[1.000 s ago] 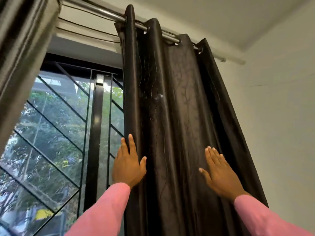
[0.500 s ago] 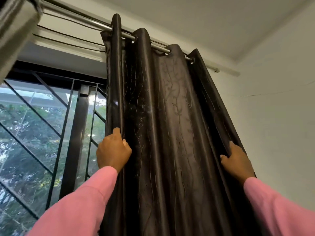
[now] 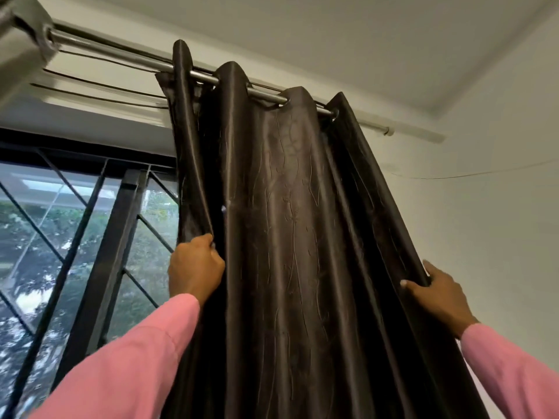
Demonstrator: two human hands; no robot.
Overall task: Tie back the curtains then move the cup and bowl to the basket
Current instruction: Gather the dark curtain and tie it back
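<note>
- The dark brown curtain (image 3: 287, 237) hangs bunched in deep folds from a shiny metal rod (image 3: 121, 51). It sits at the right end of the window, right up against the white wall (image 3: 499, 237).
- The left hand (image 3: 195, 267) is closed tight round the leftmost fold, knuckles facing the camera. The fingertips are buried in the cloth, so I can't really see them.
- The right hand (image 3: 441, 294) has hold of the outer right fold. The thumb lies across the front, and the fingers go round behind the fabric, so they're mostly hidden.
- Both arms are in pink sleeves (image 3: 127, 358), and the left one blocks part of the lower window.
- Left of the curtain there's a black window grille (image 3: 121, 225) with diagonal bars. Behind the glass it's green trees, pretty blurry.
- A few thin dark cables (image 3: 99, 86) run along just under the rod and disappear behind the curtain top.
- A second, greyer curtain (image 3: 18, 40) is on the same rod in the top left corner. It's cut off by the frame and out of focus.
- A thin wire (image 3: 484, 176) stretches across the wall on the right.
- The curtain's bottom runs out of frame, so how far down it goes is anyone's guess. It also covers whatever window edge is behind it.
</note>
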